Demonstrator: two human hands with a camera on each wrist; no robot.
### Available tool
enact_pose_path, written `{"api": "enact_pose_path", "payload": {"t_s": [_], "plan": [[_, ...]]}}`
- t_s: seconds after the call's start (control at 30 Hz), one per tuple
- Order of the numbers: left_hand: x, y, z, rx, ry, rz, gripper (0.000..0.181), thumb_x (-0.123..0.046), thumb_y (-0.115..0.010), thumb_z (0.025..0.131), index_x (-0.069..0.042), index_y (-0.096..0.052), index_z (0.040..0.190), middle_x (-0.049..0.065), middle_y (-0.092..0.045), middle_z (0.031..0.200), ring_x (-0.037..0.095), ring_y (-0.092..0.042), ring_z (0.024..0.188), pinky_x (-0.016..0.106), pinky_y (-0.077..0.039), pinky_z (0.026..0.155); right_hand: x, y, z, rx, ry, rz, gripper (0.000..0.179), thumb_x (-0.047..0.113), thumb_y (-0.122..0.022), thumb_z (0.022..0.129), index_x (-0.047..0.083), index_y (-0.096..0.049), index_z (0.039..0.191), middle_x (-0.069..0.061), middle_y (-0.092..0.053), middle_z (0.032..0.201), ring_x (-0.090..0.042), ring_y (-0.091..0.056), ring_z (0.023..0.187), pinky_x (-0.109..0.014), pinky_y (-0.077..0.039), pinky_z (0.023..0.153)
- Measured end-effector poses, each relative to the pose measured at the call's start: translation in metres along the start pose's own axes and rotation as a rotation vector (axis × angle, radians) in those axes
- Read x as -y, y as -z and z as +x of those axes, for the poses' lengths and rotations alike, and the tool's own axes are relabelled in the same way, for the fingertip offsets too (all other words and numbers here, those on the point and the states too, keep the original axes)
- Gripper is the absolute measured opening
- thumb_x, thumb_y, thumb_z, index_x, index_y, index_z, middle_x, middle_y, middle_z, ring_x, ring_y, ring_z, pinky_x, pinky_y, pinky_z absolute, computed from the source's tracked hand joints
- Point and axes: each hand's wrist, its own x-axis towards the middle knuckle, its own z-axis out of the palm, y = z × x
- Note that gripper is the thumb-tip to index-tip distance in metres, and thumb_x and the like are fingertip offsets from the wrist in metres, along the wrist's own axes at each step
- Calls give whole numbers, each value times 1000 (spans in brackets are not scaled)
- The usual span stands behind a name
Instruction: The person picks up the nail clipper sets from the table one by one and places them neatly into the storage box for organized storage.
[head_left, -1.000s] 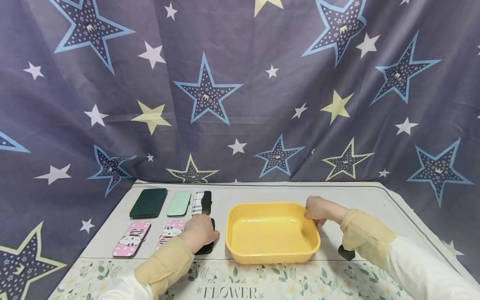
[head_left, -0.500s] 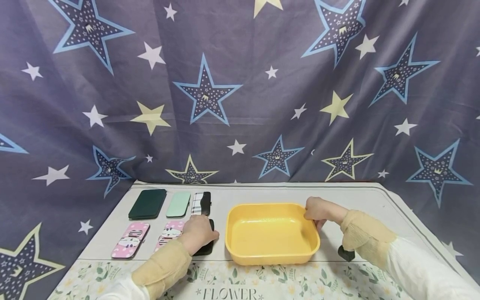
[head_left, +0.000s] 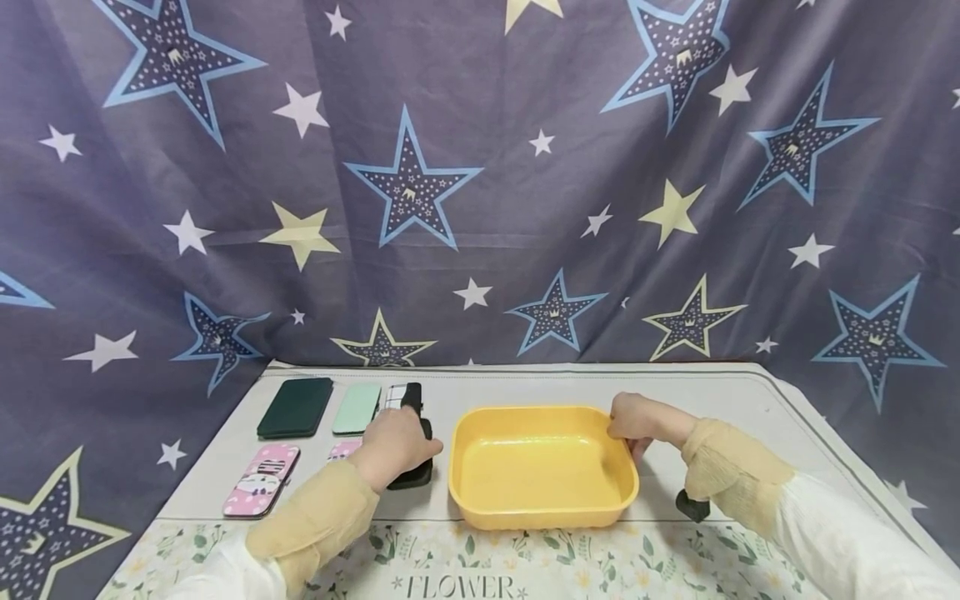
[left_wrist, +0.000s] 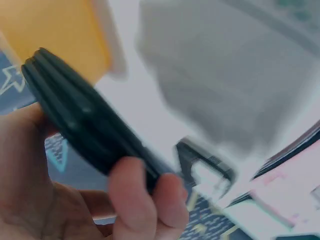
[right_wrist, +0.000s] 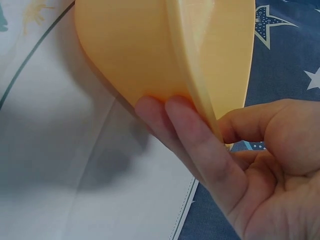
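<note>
My left hand (head_left: pixel 392 443) pinches a flat black case (left_wrist: pixel 82 112) between thumb and fingers. In the left wrist view the case is held on edge, above the table. The head view shows only its right and lower parts, as the hand covers the rest. My right hand (head_left: pixel 647 418) grips the right rim of an orange-yellow plastic tub (head_left: pixel 543 518), thumb on the inside and fingers against the outer wall. The tub stands just right of the black case. Partly behind my left hand lie a pink cat-print case (head_left: pixel 345 450) and a plaid case with a black flap (head_left: pixel 412 396).
At the back left lie a dark green case (head_left: pixel 296 408) and a mint case (head_left: pixel 357 408). Another pink case (head_left: pixel 261 482) lies in front of them. A mat with a flower print (head_left: pixel 675 550) covers the table, and a star-patterned curtain (head_left: pixel 480 208) hangs behind.
My left hand has lifted the black case off the table and shifted slightly away from me, covering more of the pink and plaid cases. My right hand and the tub stay put.
</note>
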Motion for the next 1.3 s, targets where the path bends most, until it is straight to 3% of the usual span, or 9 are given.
{"api": "enact_pose_path", "payload": {"t_s": [0.2,0.37,0.5,0.6,0.67,0.83,1.07,1.17,1.3], "plan": [[-33,31,1,26,-12,-9,90,-54,-60,83,9,-33,141,34,-49,125,39,-58,100,44,-53,77,-1,-1,-1,5,4,21,16,0,-48,80,-4,-64,81,-12,-64,59,-12,-59,41,-26,-53,47],[-67,43,2,7,-66,39,91,-59,-59,82,3,-33,144,30,-49,128,33,-61,93,40,-54,72,-2,0,-2,13,2,40,17,0,-48,81,-5,-64,84,-15,-66,63,-13,-60,43,-26,-53,47],[-92,44,5,-23,-121,77,89,-61,-56,83,1,-35,144,23,-52,132,30,-61,104,36,-55,73,-3,0,-2,14,-1,39,17,-1,-48,81,-4,-65,83,-13,-65,61,-13,-60,42,-25,-53,46],[-110,43,8,-30,-154,84,83,-63,-55,82,0,-46,136,15,-59,125,25,-62,101,32,-54,68,-4,0,-1,15,-6,35,17,-1,-48,80,-3,-65,82,-12,-65,59,-13,-60,42,-26,-53,47],[-122,41,9,-20,-166,71,77,-63,-57,80,-2,-54,127,12,-63,114,23,-63,90,30,-53,64,-4,0,0,13,-8,28,17,-1,-48,80,-3,-65,82,-11,-64,59,-13,-60,42,-26,-54,47],[-150,33,13,24,-186,6,62,-60,-62,79,-6,-62,107,7,-63,91,18,-56,71,27,-48,57,-4,1,1,16,-4,27,17,0,-48,81,-4,-64,84,-12,-65,61,-14,-61,43,-27,-54,48],[-183,14,16,145,-221,38,62,-61,-58,82,-8,-62,113,5,-64,99,16,-58,79,25,-49,71,-1,1,-1,19,-7,54,16,-1,-48,81,-5,-63,86,-14,-66,63,-15,-62,44,-28,-55,49],[-197,4,14,162,-243,51,62,-60,-58,81,-9,-62,115,3,-64,108,15,-58,88,22,-48,79,-2,0,0,18,-11,53,15,-1,-49,82,-5,-62,86,-16,-66,64,-14,-61,43,-28,-54,48],[-207,-8,10,172,-272,35,54,-56,-63,79,-10,-66,108,1,-65,106,12,-57,87,19,-46,80,-2,1,1,27,-12,62,14,0,-49,85,-6,-62,89,-18,-66,66,-15,-61,43,-31,-55,50]]}}
